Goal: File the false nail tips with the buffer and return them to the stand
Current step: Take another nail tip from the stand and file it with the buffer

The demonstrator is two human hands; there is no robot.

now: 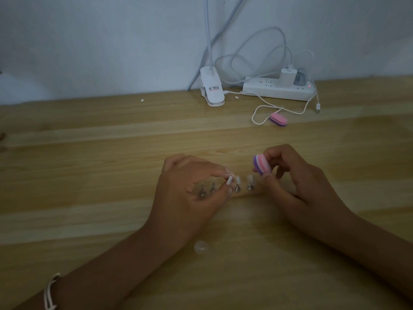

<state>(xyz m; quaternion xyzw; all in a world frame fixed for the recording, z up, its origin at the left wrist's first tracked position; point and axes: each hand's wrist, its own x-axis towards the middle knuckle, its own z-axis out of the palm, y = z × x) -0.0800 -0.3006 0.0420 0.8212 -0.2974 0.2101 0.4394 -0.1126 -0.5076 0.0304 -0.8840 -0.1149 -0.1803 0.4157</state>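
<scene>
- Risk one: your left hand (pixel 190 193) pinches a white nail tip (pixel 229 181) between thumb and forefinger by a narrow hold. A hard stroke of the buffer could flick it onto the tabletop (pixel 89 166), where a clear loose tip (pixel 201 246) already lies.
- Risk two: that grip hovers right over the stand (pixel 213 190), so a slip could knock the two mounted tips (pixel 238 179) off their pegs.
- Right hand (pixel 297 182): your fingers curl round the pink-and-purple buffer (pixel 260 164), which is near the pinched tip but apart from it.
- Position: the tip projects, tilted, from the front of the left grip. In the dim light it is unclear whether it touches a peg.
- A second buffer (pixel 278 119) lies well behind.
</scene>
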